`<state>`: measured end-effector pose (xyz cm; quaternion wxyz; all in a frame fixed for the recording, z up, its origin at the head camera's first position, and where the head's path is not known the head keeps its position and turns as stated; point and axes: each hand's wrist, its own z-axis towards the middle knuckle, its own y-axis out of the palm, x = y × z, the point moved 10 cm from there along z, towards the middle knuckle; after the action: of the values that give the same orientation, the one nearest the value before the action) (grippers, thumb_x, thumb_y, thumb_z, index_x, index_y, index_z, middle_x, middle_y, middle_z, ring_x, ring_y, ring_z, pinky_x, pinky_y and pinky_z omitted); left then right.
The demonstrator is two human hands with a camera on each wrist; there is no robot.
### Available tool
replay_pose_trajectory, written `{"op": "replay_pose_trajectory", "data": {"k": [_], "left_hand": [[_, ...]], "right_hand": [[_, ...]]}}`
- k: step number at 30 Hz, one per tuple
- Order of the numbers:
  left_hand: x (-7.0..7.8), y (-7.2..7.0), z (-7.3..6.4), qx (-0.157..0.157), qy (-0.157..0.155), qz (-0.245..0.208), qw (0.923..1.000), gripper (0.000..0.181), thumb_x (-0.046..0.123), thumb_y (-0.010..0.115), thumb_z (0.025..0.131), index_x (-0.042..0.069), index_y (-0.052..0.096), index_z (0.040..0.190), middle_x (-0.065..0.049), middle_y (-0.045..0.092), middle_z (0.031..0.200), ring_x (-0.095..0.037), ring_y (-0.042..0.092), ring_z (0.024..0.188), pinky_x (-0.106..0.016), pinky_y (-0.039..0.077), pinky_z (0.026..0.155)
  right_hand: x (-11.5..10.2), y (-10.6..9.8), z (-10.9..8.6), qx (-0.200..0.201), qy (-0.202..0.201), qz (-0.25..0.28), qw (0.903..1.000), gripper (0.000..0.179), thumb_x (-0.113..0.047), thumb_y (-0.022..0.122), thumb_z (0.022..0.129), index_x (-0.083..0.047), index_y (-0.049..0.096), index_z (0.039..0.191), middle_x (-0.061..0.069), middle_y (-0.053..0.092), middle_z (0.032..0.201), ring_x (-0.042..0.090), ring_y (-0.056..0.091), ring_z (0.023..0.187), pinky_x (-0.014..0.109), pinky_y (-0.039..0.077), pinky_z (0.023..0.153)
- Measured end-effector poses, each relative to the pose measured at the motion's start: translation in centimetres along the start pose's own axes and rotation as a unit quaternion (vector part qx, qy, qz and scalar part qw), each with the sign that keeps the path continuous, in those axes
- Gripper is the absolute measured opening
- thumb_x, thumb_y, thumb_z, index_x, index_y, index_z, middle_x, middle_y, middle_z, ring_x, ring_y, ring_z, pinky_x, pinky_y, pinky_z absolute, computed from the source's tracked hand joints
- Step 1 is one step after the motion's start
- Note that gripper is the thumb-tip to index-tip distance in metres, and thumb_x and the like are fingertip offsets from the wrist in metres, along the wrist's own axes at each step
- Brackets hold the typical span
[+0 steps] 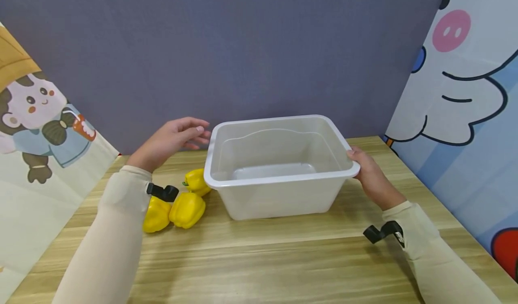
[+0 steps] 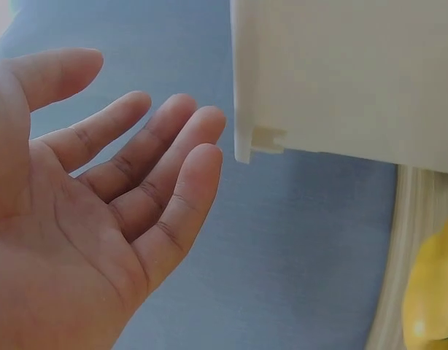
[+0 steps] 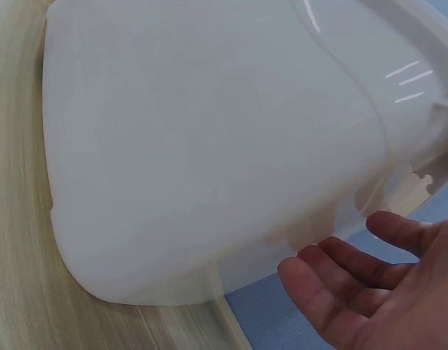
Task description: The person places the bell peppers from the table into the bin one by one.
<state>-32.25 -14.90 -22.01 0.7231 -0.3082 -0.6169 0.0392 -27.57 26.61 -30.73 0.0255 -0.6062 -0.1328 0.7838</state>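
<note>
A white plastic bin (image 1: 279,198) stands upright on the wooden table, its inside bare. My right hand (image 1: 370,176) holds the bin's right rim near the front corner. In the right wrist view, the fingers (image 3: 326,295) lie beside the outer wall, below the rim. My left hand (image 1: 171,140) hovers off the bin's left rim with fingers spread and relaxed; the left wrist view shows its palm (image 2: 71,240) with nothing in it. Below the left hand lie three yellow bell peppers (image 1: 188,210), partly hidden by the left wrist's camera mount and the bin.
The light wooden table (image 1: 259,259) runs back to a grey-blue panel (image 1: 243,47). Cartoon-printed sheets (image 1: 457,97) flank the table on both sides. A black camera mount (image 1: 382,232) juts from the right sleeve.
</note>
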Motion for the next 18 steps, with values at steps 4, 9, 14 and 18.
{"op": "replay_pose_trajectory", "data": {"k": [4, 9, 14, 18], "left_hand": [[-0.5, 0.1, -0.2, 0.001, 0.0, 0.013, 0.9999, 0.043, 0.038, 0.053, 0.105, 0.011, 0.054, 0.138, -0.011, 0.063, 0.13, -0.024, 0.063, 0.116, -0.036, 0.051, 0.096], [-1.1, 0.1, -0.5, 0.013, -0.006, 0.022, 0.9997, 0.041, 0.038, 0.052, 0.105, 0.012, 0.055, 0.137, -0.011, 0.064, 0.129, -0.022, 0.064, 0.114, -0.038, 0.052, 0.095], [-1.3, 0.1, -1.1, 0.034, -0.008, 0.028, 0.999, 0.043, 0.039, 0.052, 0.105, 0.013, 0.054, 0.139, -0.01, 0.064, 0.127, -0.021, 0.063, 0.114, -0.034, 0.053, 0.094], [-1.6, 0.3, -1.6, 0.038, -0.013, 0.039, 0.9984, 0.042, 0.038, 0.052, 0.105, 0.013, 0.054, 0.139, -0.012, 0.064, 0.128, -0.021, 0.063, 0.114, -0.034, 0.052, 0.094]], "right_hand": [[0.0, 0.0, 0.1, -0.005, -0.003, -0.003, 1.0, 0.058, -0.041, 0.028, 0.108, 0.007, 0.04, 0.137, 0.002, 0.058, 0.114, 0.016, 0.054, 0.103, 0.033, 0.043, 0.086], [0.2, 0.0, 0.0, -0.003, -0.001, -0.006, 1.0, 0.059, -0.042, 0.028, 0.108, 0.007, 0.039, 0.138, 0.001, 0.058, 0.114, 0.015, 0.053, 0.102, 0.034, 0.043, 0.086], [0.3, -0.1, 0.0, 0.001, 0.001, -0.006, 1.0, 0.059, -0.041, 0.028, 0.108, 0.008, 0.038, 0.139, 0.001, 0.058, 0.114, 0.015, 0.053, 0.102, 0.034, 0.043, 0.086], [0.3, -0.1, 0.2, 0.0, -0.002, -0.006, 1.0, 0.059, -0.041, 0.028, 0.108, 0.008, 0.039, 0.139, 0.002, 0.058, 0.114, 0.016, 0.054, 0.102, 0.034, 0.043, 0.086]]}}
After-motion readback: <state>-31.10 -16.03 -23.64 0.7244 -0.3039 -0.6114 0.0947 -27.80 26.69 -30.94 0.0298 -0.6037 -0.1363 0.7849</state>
